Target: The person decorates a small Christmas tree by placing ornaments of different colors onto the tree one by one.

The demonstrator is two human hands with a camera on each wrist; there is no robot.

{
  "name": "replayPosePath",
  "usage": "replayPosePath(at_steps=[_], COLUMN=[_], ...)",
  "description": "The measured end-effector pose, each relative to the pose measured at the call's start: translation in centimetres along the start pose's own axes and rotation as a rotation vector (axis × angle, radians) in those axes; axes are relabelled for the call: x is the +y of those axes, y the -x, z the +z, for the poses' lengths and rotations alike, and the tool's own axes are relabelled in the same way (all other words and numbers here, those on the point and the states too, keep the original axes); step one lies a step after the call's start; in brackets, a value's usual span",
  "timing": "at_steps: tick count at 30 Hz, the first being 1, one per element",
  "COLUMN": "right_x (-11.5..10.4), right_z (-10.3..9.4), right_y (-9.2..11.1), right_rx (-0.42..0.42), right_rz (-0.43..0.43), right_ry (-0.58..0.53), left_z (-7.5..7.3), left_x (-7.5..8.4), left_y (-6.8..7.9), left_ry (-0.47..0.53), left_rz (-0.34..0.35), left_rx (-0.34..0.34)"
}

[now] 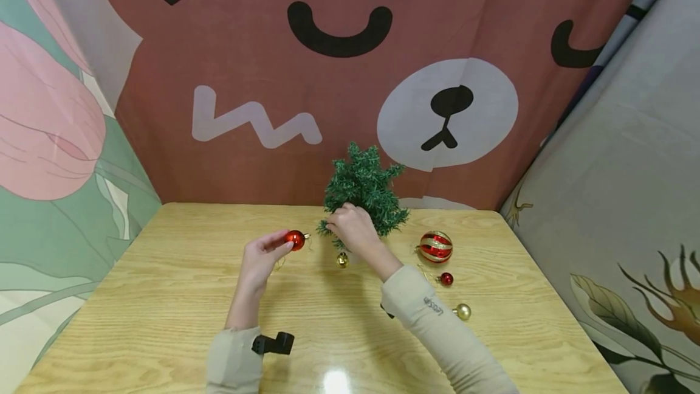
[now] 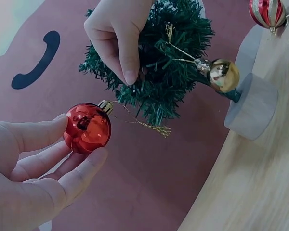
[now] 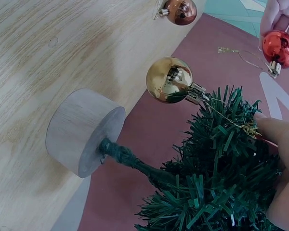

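Between thumb and fingertips, my left hand [image 1: 259, 260] holds a shiny red Christmas ball [image 1: 295, 240], whose gold cap and loose cord point toward the tree. A small artificial Christmas tree [image 1: 365, 181] stands at the table's back edge. My right hand [image 1: 354, 230] is at its left side, with thumb and curled fingers pinching a green branch; foliage partly hides the fingertips. Near that hand a gold ball [image 3: 169, 80] hangs from the tree by a gold cord. The tree's round pale base [image 3: 82, 132] shows fully in the right wrist view.
Right of the tree lie a red-and-gold striped ball [image 1: 435, 247], a small dark red ball [image 1: 446, 279] and a small gold ball [image 1: 463, 311]. A copper-coloured ball [image 3: 181, 11] rests on the wooden table [image 1: 164, 297]. Printed cloth [image 1: 246, 169] hangs behind the table.
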State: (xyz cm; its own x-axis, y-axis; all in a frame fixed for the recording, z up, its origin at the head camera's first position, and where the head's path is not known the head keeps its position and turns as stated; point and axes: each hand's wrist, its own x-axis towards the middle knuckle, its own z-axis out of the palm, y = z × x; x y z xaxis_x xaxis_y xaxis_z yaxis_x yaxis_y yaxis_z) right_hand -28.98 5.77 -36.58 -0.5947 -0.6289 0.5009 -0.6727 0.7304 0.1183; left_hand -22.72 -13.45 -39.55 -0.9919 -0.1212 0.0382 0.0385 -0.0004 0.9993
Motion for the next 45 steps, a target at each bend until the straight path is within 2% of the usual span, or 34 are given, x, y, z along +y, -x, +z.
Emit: replayPosePath(at_steps=[17, 28, 33, 36, 40, 45], right_x=[0.0, 0.1, 0.1, 0.0, 0.1, 0.6], right_z=[0.1, 0.5, 0.5, 0.2, -0.6, -1.9], right_y=[0.0, 0.1, 0.1, 0.0, -0.2, -0.5], right_rx=[0.03, 0.099, 0.126, 0.13, 0.063, -0.164], right_rz=[0.014, -0.005, 0.016, 0.045, 0.102, 0.121], right_ry=[0.018, -0.013, -0.011, -0.063, -0.2, -0.343], left_z=[1.3, 1.8, 1.9, 2.0, 2.0, 2.0], left_x=[1.5, 1.9, 2.0, 2.1, 2.1, 2.1], left_y=[-0.5, -0.8, -0.9, -0.9, -0.9, -0.8], left_ry=[0.079, 0.158, 0.165, 0.166, 0.184, 0.212], left_rz=[0.022, 0.046, 0.075, 0.087, 0.094, 0.102], left_rx=[-0.036, -0.056, -0.067, -0.072, -0.074, -0.08])
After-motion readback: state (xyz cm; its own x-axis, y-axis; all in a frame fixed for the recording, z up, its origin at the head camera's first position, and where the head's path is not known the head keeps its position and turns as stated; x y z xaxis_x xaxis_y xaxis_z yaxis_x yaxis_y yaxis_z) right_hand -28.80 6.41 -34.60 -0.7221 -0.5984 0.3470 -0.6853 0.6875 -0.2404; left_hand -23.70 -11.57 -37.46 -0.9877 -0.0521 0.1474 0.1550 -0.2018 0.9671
